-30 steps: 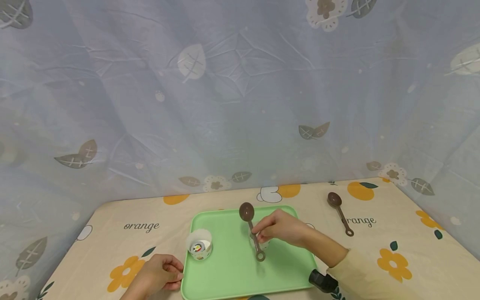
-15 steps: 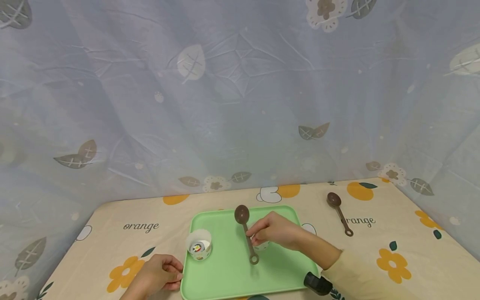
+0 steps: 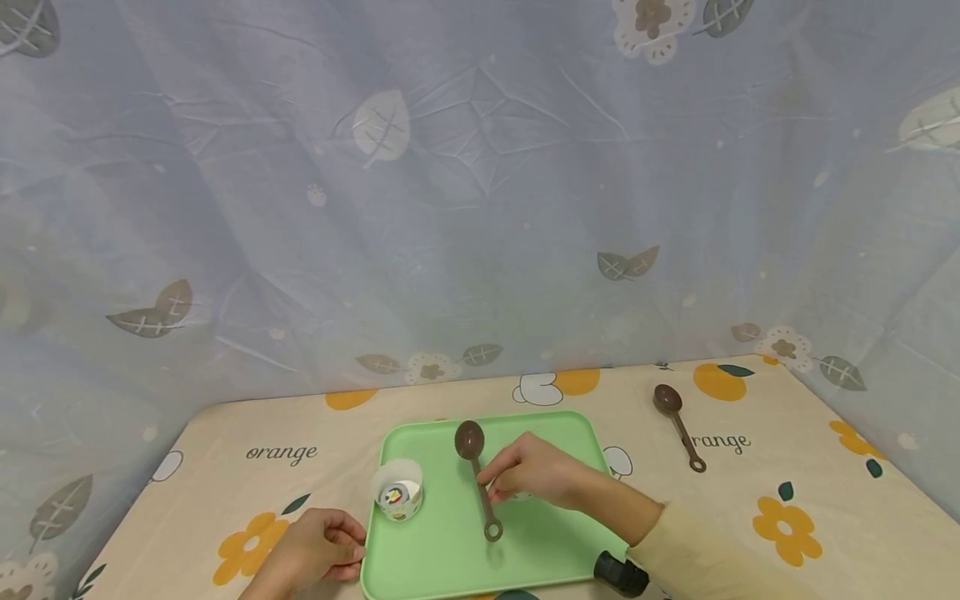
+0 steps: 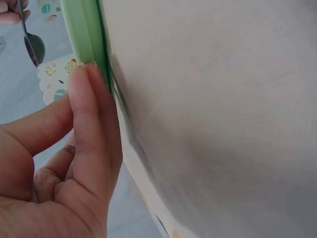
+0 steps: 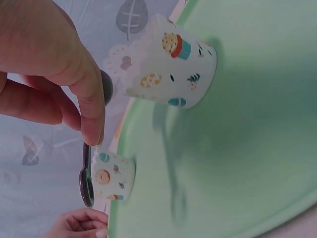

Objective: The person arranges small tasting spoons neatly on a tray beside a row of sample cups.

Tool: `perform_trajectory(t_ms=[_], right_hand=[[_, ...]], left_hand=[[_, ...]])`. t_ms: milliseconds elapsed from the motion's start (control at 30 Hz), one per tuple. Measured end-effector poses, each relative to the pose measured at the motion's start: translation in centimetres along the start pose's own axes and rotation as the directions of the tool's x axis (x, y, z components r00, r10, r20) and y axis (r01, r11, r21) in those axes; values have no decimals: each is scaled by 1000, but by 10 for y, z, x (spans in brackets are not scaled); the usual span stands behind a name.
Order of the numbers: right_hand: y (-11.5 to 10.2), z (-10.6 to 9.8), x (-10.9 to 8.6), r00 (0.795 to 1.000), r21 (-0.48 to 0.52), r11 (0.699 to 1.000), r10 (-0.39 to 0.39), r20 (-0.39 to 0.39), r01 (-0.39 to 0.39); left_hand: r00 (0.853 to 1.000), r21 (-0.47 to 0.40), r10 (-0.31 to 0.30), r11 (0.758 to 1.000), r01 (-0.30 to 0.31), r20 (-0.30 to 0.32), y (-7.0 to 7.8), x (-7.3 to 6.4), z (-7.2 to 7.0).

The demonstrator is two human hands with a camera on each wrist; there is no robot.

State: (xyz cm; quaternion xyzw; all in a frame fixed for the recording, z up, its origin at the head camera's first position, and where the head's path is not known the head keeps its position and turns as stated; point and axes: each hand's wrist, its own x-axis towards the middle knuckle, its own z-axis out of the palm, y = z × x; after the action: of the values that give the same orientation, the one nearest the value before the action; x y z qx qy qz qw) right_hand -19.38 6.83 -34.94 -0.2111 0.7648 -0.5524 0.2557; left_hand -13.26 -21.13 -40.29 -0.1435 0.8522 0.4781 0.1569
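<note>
My right hand (image 3: 531, 473) pinches a brown spoon (image 3: 483, 496) by its handle, bowl end away from me, above a light green tray (image 3: 450, 567). In the right wrist view the spoon's shadow falls on the tray. A patterned paper baking cup (image 5: 173, 67) stands beneath the right hand, mostly hidden by it in the head view. Another paper baking cup (image 3: 401, 508) sits at the tray's left side, with a small round piece like a sushi roll (image 3: 393, 497) inside. My left hand (image 3: 315, 546) pinches the tray's left rim between thumb and fingers.
A second brown spoon (image 3: 678, 425) lies on the orange-print tablecloth (image 3: 750, 500) to the right of the tray. A grey-blue curtain (image 3: 480, 208) with leaf prints hangs behind and along the sides. A black wrist device (image 3: 621, 575) is on the right sleeve.
My right hand has carried the spoon leftward and slightly toward me over the tray. The left hand, tray and cups have stayed put.
</note>
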Motion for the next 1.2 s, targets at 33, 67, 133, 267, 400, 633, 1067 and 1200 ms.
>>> perform_trajectory(t_ms=[33,67,133,267,400,633,1067,1200], right_hand=[[0,2,0,1000,0,1000,0,1,0],[0,3,1,1000,0,1000,0,3,0],[1,6,1,1000,-3,1000,-2,8,2],[3,13,3,1000,-13,1000,-4,7,4],[8,21,6,1000,-23,1000,1,-10,-1],[13,30,7,1000,-33,999,28,-2,-28],[21,37,7,996,-24,996,85,-15,-86],[23,38,7,996,-38,995,87,-4,-87]], left_hand=[[1000,-1,1,1000,-1,1,0,0,0],[1000,-3,3,1000,-3,1,0,0,0],[1000,-3,6,1000,-6,1,0,0,0],[1000,3,8,1000,-8,1,1,0,0],[1000,2,3,1000,-3,3,1,0,0],[1000,3,-4,1000,4,1,2,0,0],[1000,0,-4,1000,4,13,0,1,0],[1000,-8,3,1000,-3,21,0,1,0]])
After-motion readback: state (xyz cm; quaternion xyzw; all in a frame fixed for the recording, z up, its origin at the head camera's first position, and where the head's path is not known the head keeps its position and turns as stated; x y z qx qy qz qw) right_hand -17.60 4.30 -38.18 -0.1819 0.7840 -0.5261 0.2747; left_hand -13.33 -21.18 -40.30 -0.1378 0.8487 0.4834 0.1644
